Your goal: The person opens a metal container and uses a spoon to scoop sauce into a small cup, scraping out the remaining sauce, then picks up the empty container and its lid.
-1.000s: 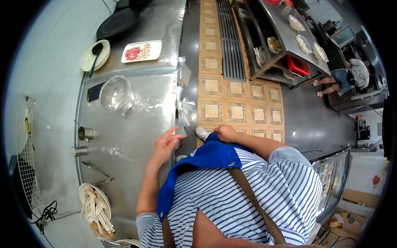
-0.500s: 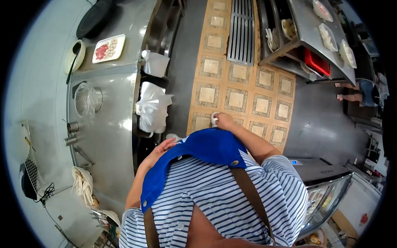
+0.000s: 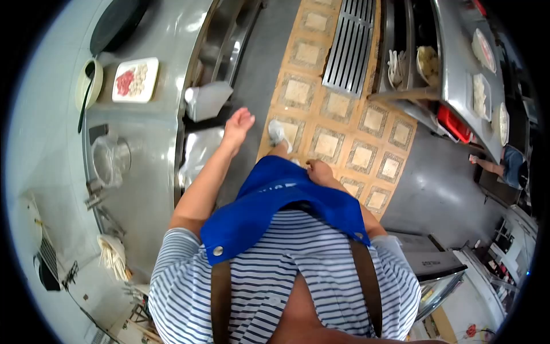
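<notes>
One bright blue apron (image 3: pixel 269 198) bears small white lettering (image 3: pixel 278 187).

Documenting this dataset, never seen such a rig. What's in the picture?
No robot here: you see a person's two bare hands, from a camera worn on their head that looks forward and down. The left hand is out past the edge of the counter and looks empty. The right hand is by the blue apron; whether it holds anything is unclear. On the counter are a white tray with red pieces and pale balls, and a bowl with a dark spoon.
</notes>
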### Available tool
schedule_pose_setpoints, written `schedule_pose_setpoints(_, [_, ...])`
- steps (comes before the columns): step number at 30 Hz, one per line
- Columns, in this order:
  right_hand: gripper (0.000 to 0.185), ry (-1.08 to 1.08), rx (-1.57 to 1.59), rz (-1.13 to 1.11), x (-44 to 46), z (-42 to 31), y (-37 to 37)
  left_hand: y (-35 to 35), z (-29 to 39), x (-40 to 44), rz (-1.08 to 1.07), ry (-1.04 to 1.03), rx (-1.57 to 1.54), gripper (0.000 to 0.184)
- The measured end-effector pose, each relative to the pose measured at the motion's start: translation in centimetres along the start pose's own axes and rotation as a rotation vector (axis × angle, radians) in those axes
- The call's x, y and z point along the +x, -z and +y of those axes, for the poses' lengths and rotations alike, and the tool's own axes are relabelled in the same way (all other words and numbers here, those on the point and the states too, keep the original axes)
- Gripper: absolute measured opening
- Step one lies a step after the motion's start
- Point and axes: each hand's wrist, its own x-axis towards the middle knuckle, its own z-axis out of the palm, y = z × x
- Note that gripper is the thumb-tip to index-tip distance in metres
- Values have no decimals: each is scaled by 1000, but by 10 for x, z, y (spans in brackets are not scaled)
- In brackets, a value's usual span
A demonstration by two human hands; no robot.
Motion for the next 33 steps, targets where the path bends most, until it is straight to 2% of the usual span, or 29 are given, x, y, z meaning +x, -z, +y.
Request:
schedule_pose_setpoints(1, [25,0,-4,92,9,5,11,-5,8,40,79,69,-74,51])
schedule_pose_setpoints(2, [25,1,-14,159,10,13,20,-9,26,68,170,172,-302,61])
schedule_pose_setpoints(4, [25,-53,28,208,13,20,36,7,31,137,291,239,-610,77])
schedule_pose_setpoints(5, [26,-100,90,286,19,23,42,15,38,161,455,250,-730,75])
schedule_pose_setpoints(6, [26,-88,80,275,26,27,48,26,41,185,625,256,-852,73])
schedule_pose_setpoints(7, [26,-168,50,256,32,32,51,44,38,204,755,233,-918,68])
schedule_pose_setpoints(8, [25,-251,22,239,35,34,53,60,34,220,899,301,-954,62])
schedule_pose_setpoints(9, [25,-243,13,227,39,33,55,82,-4,247,1013,250,-1053,58])
schedule_pose_setpoints(11, [25,-263,25,147,57,31,64,102,-20,261,1119,280,-1168,57])
schedule_pose_setpoints(14, [26,-167,58,71,76,29,74,115,-30,279,1163,248,-1295,54])
schedule_pose_setpoints(17, [26,-27,-19,-110,112,35,98,131,-23,301,1154,103,-1445,52])
schedule_pose_setpoints(19, [27,-23,-154,-159,128,39,118,138,-26,306,1143,34,-1493,51])
schedule_pose_setpoints(21, [27,-94,-85,-161,139,43,141,138,-31,305,1129,-22,-1548,49])
schedule_pose_setpoints(23, [28,-51,-133,-146,149,55,155,137,-34,299,1107,-68,-1596,48])
schedule_pose_setpoints(27, [27,-81,-349,-266,164,61,170,130,-31,281,1069,-156,-1656,45])
schedule_pose_setpoints(31, [28,-80,-306,-310,180,68,176,118,-22,274,1030,-230,-1697,42])
schedule_pose_setpoints(33, [28,-106,-123,-292,196,114,153,110,-16,268,1010,-258,-1713,41])
